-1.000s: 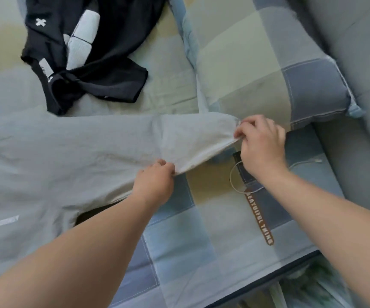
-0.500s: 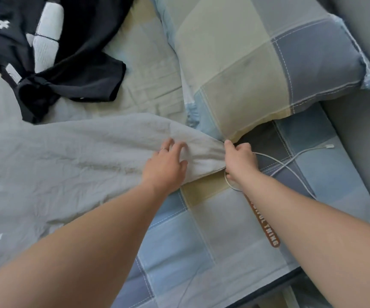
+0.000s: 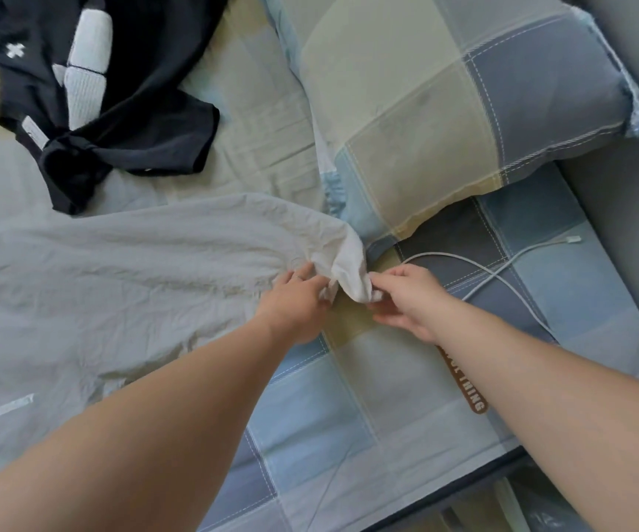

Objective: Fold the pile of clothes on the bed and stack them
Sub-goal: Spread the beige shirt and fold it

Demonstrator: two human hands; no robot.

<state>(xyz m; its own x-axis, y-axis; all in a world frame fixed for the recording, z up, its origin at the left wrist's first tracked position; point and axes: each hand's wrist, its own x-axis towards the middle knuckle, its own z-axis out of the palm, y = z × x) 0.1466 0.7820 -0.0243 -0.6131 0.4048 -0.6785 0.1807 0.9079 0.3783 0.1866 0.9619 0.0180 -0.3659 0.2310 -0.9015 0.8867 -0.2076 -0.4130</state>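
- Shirt [image 3: 118,301], grey, lies spread on the bed [image 3: 348,416]; the left hand [image 3: 294,305] and right hand [image 3: 406,301] both pinch its bunched sleeve end.
- Its left side is cut off.
- Two clothes: this one and a black top [image 3: 137,90].
- One pillow [image 3: 463,109], one white cable [image 3: 502,274].

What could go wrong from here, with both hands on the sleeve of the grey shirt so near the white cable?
1. The white cable lies right beside the right hand; a finger could catch it and drag it into the fold.
2. The sleeve is bunched between the left hand and the right, so the grey shirt may fold with creases.
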